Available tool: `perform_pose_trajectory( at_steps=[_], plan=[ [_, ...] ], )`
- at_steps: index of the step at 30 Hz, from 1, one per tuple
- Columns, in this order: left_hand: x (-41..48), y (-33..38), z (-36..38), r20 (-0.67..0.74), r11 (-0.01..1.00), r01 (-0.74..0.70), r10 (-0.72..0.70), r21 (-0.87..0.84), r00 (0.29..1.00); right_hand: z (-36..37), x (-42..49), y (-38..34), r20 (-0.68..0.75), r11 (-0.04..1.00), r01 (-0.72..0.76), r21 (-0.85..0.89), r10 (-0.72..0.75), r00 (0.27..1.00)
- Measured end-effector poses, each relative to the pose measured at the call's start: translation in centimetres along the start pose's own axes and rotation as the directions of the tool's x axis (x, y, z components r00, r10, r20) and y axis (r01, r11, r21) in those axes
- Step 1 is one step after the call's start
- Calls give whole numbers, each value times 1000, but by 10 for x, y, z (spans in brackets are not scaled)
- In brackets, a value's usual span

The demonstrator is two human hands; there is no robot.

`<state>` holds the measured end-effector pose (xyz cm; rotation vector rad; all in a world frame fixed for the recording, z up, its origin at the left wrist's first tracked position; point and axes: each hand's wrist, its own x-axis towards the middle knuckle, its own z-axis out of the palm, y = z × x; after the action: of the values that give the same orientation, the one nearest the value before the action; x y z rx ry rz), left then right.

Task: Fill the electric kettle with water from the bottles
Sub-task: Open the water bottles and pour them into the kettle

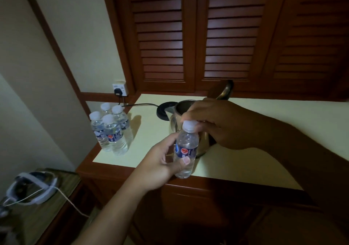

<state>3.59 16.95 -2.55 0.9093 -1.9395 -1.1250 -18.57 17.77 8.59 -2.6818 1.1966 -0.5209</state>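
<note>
My left hand point(162, 161) grips the body of a small clear water bottle point(186, 150) with a blue label, held upright over the counter's front edge. Around its white cap point(188, 126), the fingers of my right hand point(217, 123) are pinched. Behind the bottle stands a steel electric kettle point(176, 116) with its lid open point(225, 89); my right hand hides most of it. The kettle's black base point(163, 111) lies just left of it. Several more capped bottles point(111, 129) stand in a cluster at the counter's left corner.
The cream counter point(264, 150) has a wooden edge and louvred wooden doors point(188, 36) behind it. A wall socket point(120, 89) holds the plug of the base's cord. A white headset-like device with a cable point(32, 190) lies on a lower side table at bottom left.
</note>
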Motion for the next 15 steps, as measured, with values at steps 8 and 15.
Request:
perform_pose_trajectory(
  at_steps=[8, 15],
  plan=[
    [13, 5, 8, 70, 999, -33, 33, 2, 997, -8, -17, -1, -122, 999, -31, 11, 32, 992],
    [11, 5, 5, 67, 1000, 1, -3, 21, 998, 3, -21, -1, -181, 982, -162, 98, 178, 967]
  ],
)
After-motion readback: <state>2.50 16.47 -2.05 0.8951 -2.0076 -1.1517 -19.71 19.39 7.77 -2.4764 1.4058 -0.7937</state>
